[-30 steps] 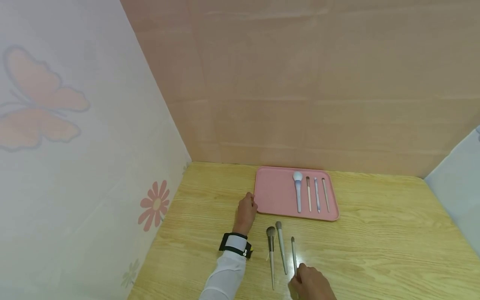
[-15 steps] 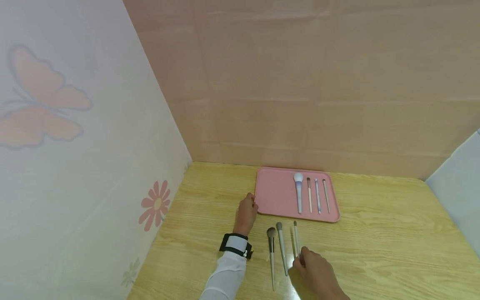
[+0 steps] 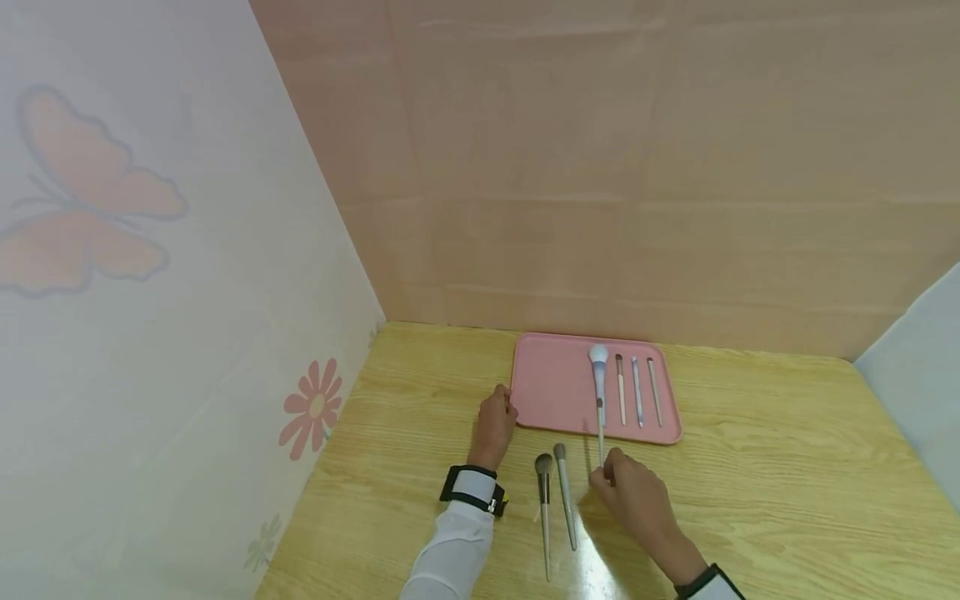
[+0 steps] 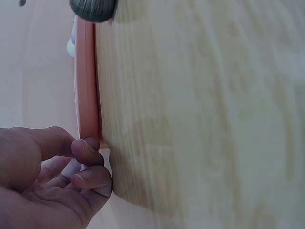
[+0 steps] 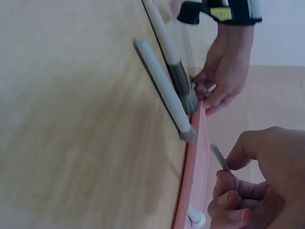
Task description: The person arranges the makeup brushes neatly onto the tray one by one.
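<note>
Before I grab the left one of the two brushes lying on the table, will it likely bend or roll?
The brush is likely stiff, its handle being straight. It may roll if nudged, as the handle appears rounded. The bristles probably give under pressure, since they look fluffy.

Head view: looking forward and down from high up, sitting well back, taking in pale-yellow wood-grain table; pink rectangular raised-rim tray lying at 4 o'clock of frame centre, bare left hand at 6, bare right hand at 5. Left wrist view: skimming close above table, tipped sideways, facing left hand at 8 o'clock, tray edge at 10. Right wrist view: also near, tipped sideways, facing right hand at 4, left hand at 2. All three sharing left hand, tray, table.
</note>
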`<action>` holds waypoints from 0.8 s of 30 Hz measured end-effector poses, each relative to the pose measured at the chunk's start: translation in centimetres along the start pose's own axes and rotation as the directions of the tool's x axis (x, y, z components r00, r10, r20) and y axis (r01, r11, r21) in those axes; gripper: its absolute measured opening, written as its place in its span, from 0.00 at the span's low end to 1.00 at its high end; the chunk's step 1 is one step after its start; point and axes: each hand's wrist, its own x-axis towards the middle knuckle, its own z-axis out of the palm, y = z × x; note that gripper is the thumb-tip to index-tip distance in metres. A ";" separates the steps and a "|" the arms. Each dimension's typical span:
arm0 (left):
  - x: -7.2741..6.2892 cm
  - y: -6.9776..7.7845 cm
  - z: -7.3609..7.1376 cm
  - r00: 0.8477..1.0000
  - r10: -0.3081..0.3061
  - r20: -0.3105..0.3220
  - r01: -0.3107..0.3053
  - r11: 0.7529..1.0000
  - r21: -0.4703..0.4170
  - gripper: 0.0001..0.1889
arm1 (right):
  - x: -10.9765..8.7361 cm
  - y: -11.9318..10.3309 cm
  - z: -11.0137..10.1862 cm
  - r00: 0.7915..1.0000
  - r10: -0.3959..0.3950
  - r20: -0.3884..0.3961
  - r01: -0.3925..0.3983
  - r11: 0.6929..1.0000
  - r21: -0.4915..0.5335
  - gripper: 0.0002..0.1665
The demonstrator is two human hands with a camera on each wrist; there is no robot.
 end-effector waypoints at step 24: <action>0.1 -0.3 0.1 0.999 0.031 -0.006 -0.031 0.999 0.012 0.11 | 7.5 0.9 -0.9 0.999 -0.033 -0.031 0.034 0.998 0.045 0.10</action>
